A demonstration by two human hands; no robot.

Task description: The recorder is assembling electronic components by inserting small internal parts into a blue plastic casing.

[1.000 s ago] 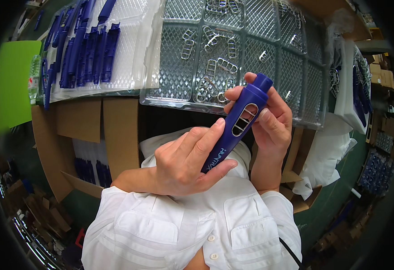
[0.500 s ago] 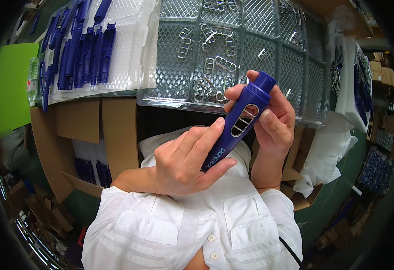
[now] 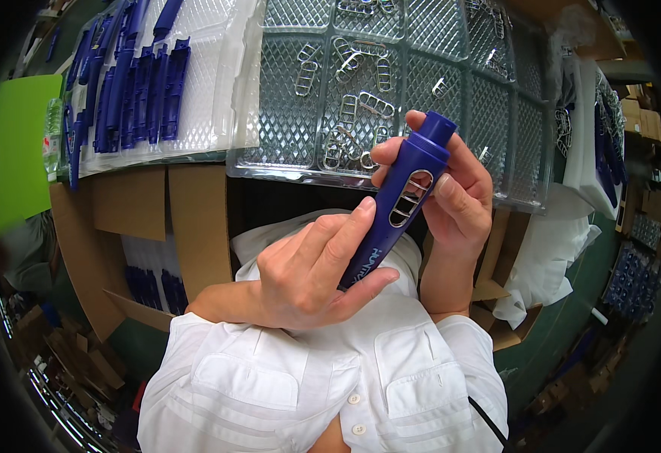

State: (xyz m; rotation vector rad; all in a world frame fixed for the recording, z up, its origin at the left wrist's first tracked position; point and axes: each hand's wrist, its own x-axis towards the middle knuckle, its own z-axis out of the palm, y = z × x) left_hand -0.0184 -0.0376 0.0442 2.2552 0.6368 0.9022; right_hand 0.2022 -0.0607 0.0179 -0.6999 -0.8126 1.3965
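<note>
Both hands hold a blue tubular plastic housing (image 3: 386, 198), tilted with its narrower collar end up and to the right. A silver oval frame with crossbars (image 3: 407, 201) sits in the housing's side opening. My right hand (image 3: 463, 208) is closed around the upper part, thumb beside the frame and fingertips showing on the far side. My left hand (image 3: 300, 268) grips the lower end, with its index finger stretched along the side and its thumb underneath. That lower end is partly hidden by the left hand. Light lettering marks the lower surface.
Ahead lies a clear compartment tray (image 3: 285, 155) with several loose silver frames (image 3: 376, 105). Several blue shells (image 3: 172, 90) lie on white sheeting at far left. An open cardboard box (image 3: 198, 226) with blue parts stands at left. White foam wrap (image 3: 546, 253) hangs at right.
The housing has turned slightly about its length, so the silver frame faces further right and looks narrower. Its collar end has shifted a little left and up. Both hands keep their hold.
</note>
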